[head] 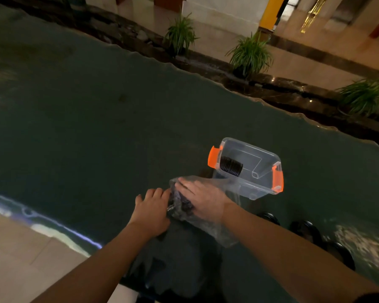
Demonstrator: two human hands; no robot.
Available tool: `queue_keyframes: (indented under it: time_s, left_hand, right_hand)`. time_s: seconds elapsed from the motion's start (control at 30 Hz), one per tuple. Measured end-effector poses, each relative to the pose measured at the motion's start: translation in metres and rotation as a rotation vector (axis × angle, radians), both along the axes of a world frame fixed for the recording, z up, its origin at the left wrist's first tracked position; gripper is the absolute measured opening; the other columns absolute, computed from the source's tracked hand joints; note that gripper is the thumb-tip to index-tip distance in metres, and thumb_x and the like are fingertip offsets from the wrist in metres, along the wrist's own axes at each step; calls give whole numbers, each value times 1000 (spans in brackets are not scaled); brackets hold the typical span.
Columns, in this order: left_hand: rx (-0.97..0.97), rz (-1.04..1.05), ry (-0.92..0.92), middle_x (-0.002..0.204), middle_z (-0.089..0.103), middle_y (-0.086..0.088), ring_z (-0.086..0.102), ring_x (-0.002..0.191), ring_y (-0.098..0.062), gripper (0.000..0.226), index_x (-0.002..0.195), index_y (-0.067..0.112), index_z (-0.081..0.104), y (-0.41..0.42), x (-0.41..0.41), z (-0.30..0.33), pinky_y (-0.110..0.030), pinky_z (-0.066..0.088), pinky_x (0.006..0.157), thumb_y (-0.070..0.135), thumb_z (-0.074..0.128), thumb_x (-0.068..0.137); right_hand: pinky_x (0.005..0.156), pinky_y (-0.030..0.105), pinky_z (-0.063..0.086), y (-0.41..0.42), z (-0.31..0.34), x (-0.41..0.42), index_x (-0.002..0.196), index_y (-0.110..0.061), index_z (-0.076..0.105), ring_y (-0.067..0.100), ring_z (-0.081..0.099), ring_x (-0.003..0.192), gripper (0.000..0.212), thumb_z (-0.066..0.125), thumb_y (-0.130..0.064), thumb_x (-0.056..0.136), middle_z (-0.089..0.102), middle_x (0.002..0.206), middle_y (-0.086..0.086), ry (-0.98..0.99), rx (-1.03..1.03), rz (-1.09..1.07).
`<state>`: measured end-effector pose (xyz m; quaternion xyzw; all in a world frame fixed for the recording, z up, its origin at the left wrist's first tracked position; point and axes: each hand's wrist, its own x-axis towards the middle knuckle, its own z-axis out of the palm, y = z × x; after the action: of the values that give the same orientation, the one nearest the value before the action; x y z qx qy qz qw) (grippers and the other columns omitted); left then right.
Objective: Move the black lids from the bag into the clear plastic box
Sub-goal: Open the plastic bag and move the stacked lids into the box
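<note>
Dark table: fingers (curled) gripping bag.

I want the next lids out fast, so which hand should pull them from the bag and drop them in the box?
Probably the right hand: it is inside the bag and nearer the box. The left hand holds the bag.

A large dark green table with a wavy, irregular far edge filled most of the view under dim, warm lighting. Beyond it ran a dark polished stone ledge carrying three grassy green plants, backed by a glossy beige tiled floor and a yellow pillar. Lighter floor tiles lay at the near left, beside a bright reflection along the table's edge
</note>
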<state>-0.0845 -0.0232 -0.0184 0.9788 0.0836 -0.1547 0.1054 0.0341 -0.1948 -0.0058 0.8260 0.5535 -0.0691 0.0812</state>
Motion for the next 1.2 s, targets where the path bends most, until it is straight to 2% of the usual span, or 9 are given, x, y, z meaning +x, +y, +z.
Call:
queue_keyframes:
  time_s: [0.17, 0.37, 0.47, 0.57, 0.67, 0.8, 0.97, 1.07, 1.2]
  left_hand:
    - [96, 24, -33, 135, 51, -1, 45, 128, -27, 44, 138, 23, 43, 12, 13, 5, -55, 35, 110, 23, 48, 95]
    - [234, -25, -72, 128, 54, -1, 47, 125, -26, 37, 129, 23, 49, 23, 19, 8, -55, 32, 112, 20, 53, 93]
    - [259, 2, -94, 126, 54, 0, 48, 123, -25, 37, 128, 24, 49, 29, 15, 8, -54, 33, 111, 19, 52, 91]
    - [263, 8, -109, 126, 54, 0, 48, 122, -26, 39, 129, 23, 48, 33, 12, 8, -54, 33, 111, 19, 51, 91]
    - [256, -3, -111, 126, 54, -1, 48, 123, -26, 38, 129, 22, 48, 34, 11, 10, -55, 32, 111, 18, 51, 91]
    - [242, 6, -92, 126, 54, -1, 48, 122, -26, 36, 128, 23, 49, 36, 10, 11, -55, 34, 109, 23, 48, 92]
    - [89, 91, -165, 115, 60, 1, 53, 111, -25, 42, 115, 24, 61, 34, 15, 13, -48, 42, 94, 49, 39, 90]
    - [43, 88, -152, 115, 64, 2, 58, 109, -25, 37, 114, 24, 62, 30, 26, 9, -44, 44, 90, 46, 37, 97]
    - [117, 18, -102, 110, 68, 3, 64, 101, -22, 21, 107, 24, 58, 25, 39, 7, -40, 43, 84, 31, 40, 100]
  right_hand:
    - [109, 44, 39, 7, 5, 3, 153, -9, 33, 30, 46, 131, 81, 62, -45, 87, 39, 154, 12, 15, 32, 28]
    - [98, 45, 47, 19, 12, 5, 142, -16, 48, 29, 52, 121, 79, 65, -58, 77, 48, 142, 9, -74, 49, 12]
    - [104, 51, 41, 24, 11, 7, 143, -18, 44, 32, 44, 128, 77, 63, -54, 78, 38, 150, 11, -57, -5, -5]
    - [107, 54, 36, 29, 10, 7, 154, -23, 28, 32, 35, 137, 87, 61, -57, 80, 27, 157, 10, -14, -33, -41]
    - [107, 54, 36, 34, 10, 5, 157, -24, 17, 32, 31, 139, 97, 64, -59, 79, 26, 155, 10, -19, -74, -65]
    - [103, 51, 41, 45, 16, 6, 150, -23, 29, 30, 35, 133, 90, 70, -51, 75, 33, 147, 8, 40, -80, -78]
    - [89, 45, 47, 43, 18, 6, 137, -19, 42, 26, 46, 113, 80, 72, -52, 70, 47, 132, 3, -38, -140, 52]
    - [88, 44, 46, 43, 18, 10, 135, -21, 42, 26, 43, 115, 76, 73, -51, 72, 43, 132, 4, -81, -240, 42]
    - [101, 53, 42, 38, 24, 13, 137, -19, 40, 29, 43, 124, 80, 78, -45, 71, 47, 139, 6, -80, -304, 39]
